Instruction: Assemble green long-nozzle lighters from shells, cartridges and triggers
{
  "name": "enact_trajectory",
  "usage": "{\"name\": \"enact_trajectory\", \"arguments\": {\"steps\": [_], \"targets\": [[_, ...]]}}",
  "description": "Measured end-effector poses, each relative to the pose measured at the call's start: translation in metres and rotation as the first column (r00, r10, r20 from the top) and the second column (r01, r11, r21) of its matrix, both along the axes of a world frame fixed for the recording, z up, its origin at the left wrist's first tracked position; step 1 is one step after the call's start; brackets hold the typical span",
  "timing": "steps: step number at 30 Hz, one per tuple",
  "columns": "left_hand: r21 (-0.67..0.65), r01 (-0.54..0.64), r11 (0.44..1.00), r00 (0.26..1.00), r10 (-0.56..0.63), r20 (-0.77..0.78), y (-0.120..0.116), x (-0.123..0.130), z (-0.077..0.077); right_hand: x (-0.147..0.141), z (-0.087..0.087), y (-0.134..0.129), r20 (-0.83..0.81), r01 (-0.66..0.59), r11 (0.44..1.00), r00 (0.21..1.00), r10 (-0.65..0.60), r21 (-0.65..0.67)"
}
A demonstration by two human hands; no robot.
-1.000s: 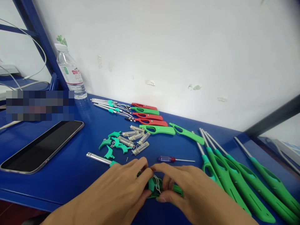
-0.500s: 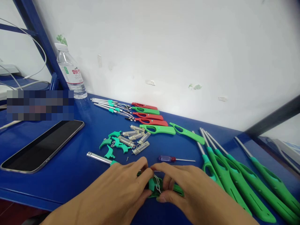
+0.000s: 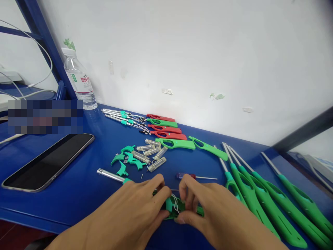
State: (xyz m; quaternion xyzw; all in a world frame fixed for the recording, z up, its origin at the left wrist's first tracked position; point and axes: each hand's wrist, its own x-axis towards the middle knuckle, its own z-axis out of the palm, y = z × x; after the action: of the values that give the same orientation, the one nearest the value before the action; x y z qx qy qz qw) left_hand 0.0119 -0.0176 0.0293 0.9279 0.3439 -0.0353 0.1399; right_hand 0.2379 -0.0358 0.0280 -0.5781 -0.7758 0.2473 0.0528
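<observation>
Low in the middle, a green lighter shell (image 3: 199,210) lies between my hands, with a teal trigger piece (image 3: 169,205) and white wires (image 3: 176,203) inside. My left hand (image 3: 140,201) is closed on the shell's left part, where a metal tube (image 3: 109,174) sticks out to the left. My right hand (image 3: 197,196) has its thumb at the shell's near edge by the wires and its index finger raised and bent apart from the thumb. Part of the shell is hidden by my fingers. Just beyond my right hand lies a purple screwdriver (image 3: 205,178).
Teal triggers (image 3: 121,169) and clear fuel tanks (image 3: 156,164) lie beyond my hands, near a screw (image 3: 142,176). Farther back are tube assemblies (image 3: 117,118) and red and green shells (image 3: 179,143). Green lighters (image 3: 283,215) lie right; a phone (image 3: 48,163) and bottle (image 3: 80,83) left.
My right index finger has lifted and drawn back to the right, away from my left fingers, uncovering more of the shell. My left hand has stayed in place.
</observation>
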Motion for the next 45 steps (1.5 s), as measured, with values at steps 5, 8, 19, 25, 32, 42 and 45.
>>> {"name": "enact_trajectory", "arguments": {"steps": [5,8,19,25,32,42,45], "targets": [[0.013,-0.009,1.0,0.998,0.009,0.055,0.0,-0.002,-0.008,0.002,0.001,0.001,0.035,-0.016,1.0,0.999,0.016,-0.008],[0.04,0.007,0.999,0.997,-0.01,0.07,-0.001,-0.003,-0.011,0.002,-0.001,0.001,0.026,0.021,0.999,0.999,-0.02,-0.032],[0.087,0.015,0.996,0.999,-0.019,0.05,-0.001,-0.002,-0.014,0.002,-0.002,0.003,-0.045,0.049,0.996,0.998,-0.053,-0.078],[0.096,0.021,0.995,0.998,-0.016,-0.055,-0.001,0.003,-0.006,0.003,-0.002,0.003,-0.034,0.045,0.998,0.998,-0.047,-0.053],[0.082,0.045,0.996,0.991,-0.034,-0.13,-0.001,0.008,0.006,0.002,0.0,0.006,-0.038,0.039,0.998,0.998,-0.041,-0.056],[0.134,0.098,0.986,0.984,-0.076,-0.161,-0.001,0.004,0.003,-0.002,0.004,0.008,0.061,-0.086,0.996,0.995,0.084,0.022],[0.141,0.07,0.987,0.99,-0.051,-0.134,-0.002,0.002,0.0,-0.002,0.002,0.01,0.086,-0.118,0.993,0.99,0.116,0.023]]}}
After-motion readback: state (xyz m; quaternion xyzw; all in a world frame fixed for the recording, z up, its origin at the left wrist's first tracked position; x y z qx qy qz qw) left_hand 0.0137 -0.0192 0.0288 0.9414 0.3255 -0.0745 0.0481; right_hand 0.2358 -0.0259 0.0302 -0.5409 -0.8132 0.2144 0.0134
